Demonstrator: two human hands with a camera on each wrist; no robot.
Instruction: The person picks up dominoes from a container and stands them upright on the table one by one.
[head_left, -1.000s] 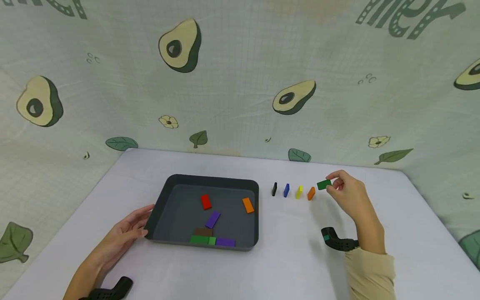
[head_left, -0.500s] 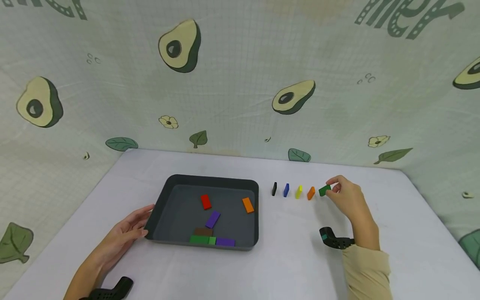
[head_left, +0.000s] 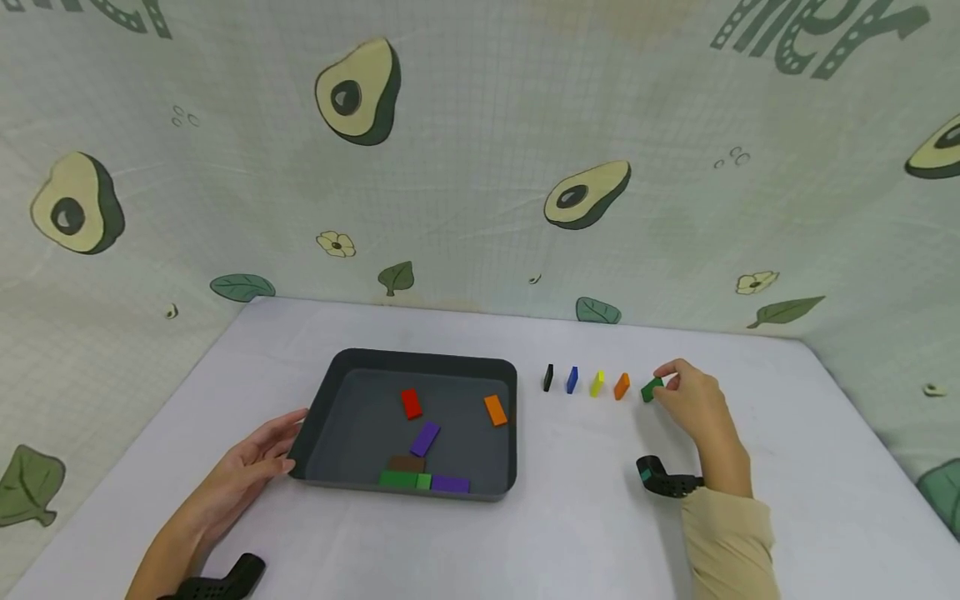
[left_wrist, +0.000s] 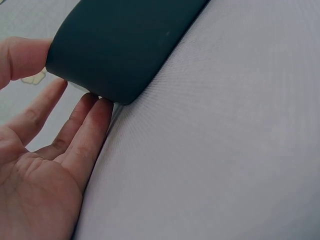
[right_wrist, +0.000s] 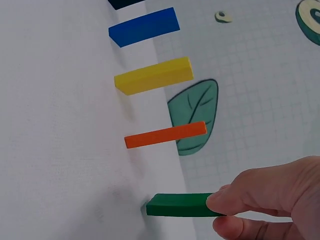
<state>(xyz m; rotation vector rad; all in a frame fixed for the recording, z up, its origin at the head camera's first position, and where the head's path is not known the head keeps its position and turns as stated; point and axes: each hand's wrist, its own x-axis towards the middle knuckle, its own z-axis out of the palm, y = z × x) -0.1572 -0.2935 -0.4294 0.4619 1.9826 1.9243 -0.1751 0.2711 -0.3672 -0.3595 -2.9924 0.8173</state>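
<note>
In the head view my right hand (head_left: 690,404) pinches a green domino (head_left: 651,388) between thumb and fingertips at the right end of a row. In the right wrist view, the green domino (right_wrist: 180,205) has its lower end at or close to the white tabletop; whether it touches cannot be told. Left of it stand an orange domino (head_left: 622,386), a yellow one (head_left: 597,383), a blue one (head_left: 572,380) and a black one (head_left: 548,377), spaced apart. My left hand (head_left: 240,475) touches the outside of a dark grey tray (head_left: 405,362) at its near left corner, fingers fairly straight.
Inside the tray lie a red domino (head_left: 411,404), an orange domino (head_left: 496,410), purple ones (head_left: 425,438), a brown one (head_left: 407,464) and green pieces (head_left: 398,479). A printed cloth (head_left: 480,167) rises behind the white table (head_left: 570,517).
My right hand has lowered the green domino and turned it from lying level to more upright, ending beside the orange one. My left hand and the tray stay put.
</note>
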